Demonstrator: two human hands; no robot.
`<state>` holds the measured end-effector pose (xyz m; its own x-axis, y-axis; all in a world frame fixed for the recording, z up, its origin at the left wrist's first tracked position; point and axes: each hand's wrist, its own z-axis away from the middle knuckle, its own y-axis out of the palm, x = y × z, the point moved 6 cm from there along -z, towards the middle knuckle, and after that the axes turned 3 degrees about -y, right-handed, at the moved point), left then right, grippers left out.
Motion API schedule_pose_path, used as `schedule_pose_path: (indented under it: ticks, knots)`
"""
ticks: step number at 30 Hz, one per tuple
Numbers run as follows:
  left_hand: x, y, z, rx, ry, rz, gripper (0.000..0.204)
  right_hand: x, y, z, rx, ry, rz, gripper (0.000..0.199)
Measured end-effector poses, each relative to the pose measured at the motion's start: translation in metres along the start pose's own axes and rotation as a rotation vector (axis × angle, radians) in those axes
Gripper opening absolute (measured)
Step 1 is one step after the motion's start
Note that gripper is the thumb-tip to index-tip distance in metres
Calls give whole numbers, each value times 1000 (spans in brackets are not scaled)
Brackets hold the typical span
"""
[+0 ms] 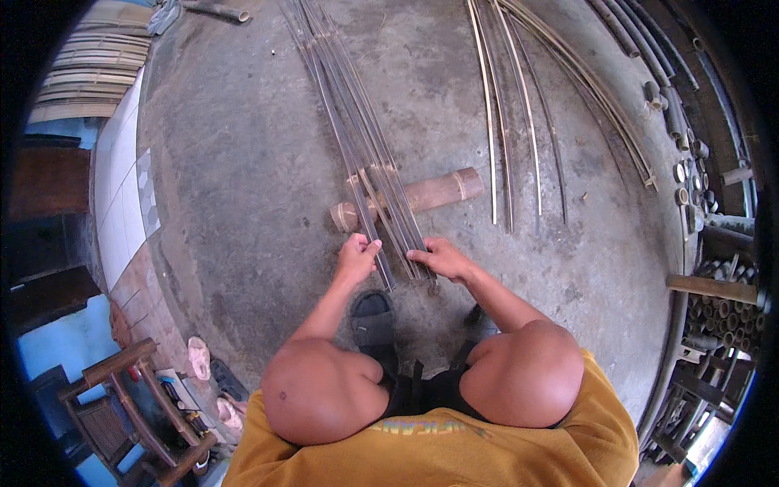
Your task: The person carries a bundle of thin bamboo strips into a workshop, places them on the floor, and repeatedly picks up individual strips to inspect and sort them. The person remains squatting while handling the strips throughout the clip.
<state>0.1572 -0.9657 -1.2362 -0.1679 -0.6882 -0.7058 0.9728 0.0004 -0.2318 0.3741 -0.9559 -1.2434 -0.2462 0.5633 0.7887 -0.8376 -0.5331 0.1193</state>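
Several long, dark bamboo strips run away from me, their near ends raised across a short, thick bamboo log that lies crosswise on the floor. My left hand is closed around the leftmost strip near its end, thumb on top. At the right side of the bundle, my right hand pinches the outer strips between thumb and fingers. The strips between my hands fan slightly apart. Their near ends stop just in front of my sandal.
On the concrete floor, more loose strips lie to the right, beside a curved bundle of long strips. Bamboo pipes are stacked along the right wall. A wooden chair and pink slippers stand at the left.
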Motion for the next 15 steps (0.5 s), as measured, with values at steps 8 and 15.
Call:
schedule_pose_path:
  ticks: [8,15]
  knots:
    - [-26,1,11,59,59,232,26,8,11,2,-3,-66,-45,25]
    - [-62,3,28,62,214,151,27,59,23,34,117,-104,-181,22]
